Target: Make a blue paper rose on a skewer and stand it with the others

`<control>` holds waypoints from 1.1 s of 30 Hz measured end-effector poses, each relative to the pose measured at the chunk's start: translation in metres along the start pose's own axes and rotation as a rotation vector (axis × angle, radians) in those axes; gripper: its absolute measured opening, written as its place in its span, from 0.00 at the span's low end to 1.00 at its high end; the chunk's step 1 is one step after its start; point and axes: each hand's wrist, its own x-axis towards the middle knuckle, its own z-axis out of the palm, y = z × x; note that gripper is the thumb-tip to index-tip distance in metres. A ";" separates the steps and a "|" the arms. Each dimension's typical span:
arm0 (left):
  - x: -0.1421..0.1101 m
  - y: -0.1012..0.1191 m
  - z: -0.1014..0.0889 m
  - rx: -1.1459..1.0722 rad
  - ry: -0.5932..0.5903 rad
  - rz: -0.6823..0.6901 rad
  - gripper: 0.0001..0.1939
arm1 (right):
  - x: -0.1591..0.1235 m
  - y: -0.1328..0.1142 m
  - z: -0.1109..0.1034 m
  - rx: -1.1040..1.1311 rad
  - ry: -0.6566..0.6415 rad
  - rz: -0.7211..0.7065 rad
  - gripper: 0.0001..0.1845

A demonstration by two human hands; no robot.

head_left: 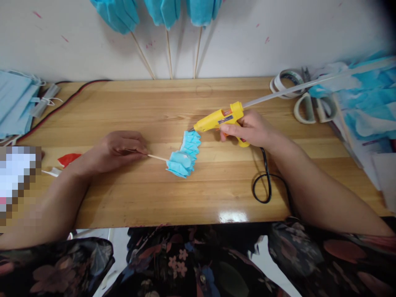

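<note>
My left hand [125, 149] is closed around a thin wooden stick [158, 157], which lies low over the table and points right. At the stick's far end is a gathered strip of light blue pleated fabric [182, 163], part of it bunched round the stick and part stretching up and away. In my right hand [247, 128] is a yellow glue gun [213, 120], gripped by its handle with fingers around the trigger. Its metal nozzle meets the upper end of the blue strip. A long clear glue stick [275, 95] sticks out of the gun's back.
Blue fabric flowers [162, 12] on sticks lean against the wall. Left are stacked blue masks [15, 101], a red scrap [68, 159] and a dark cable [74, 93]. Right are tape rolls [286, 82], scissors [305, 109] and blue fabric pieces [371, 107]. The gun's black cord [268, 181] loops nearby.
</note>
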 end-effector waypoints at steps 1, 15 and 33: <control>0.000 0.000 0.000 0.003 0.000 0.004 0.07 | 0.000 0.001 0.000 -0.001 -0.003 0.004 0.27; 0.001 0.000 -0.001 0.023 -0.008 0.060 0.06 | -0.004 -0.003 -0.012 -0.033 0.008 0.046 0.29; 0.001 -0.002 0.000 -0.010 -0.002 0.029 0.06 | -0.007 -0.001 -0.021 -0.142 -0.026 0.103 0.35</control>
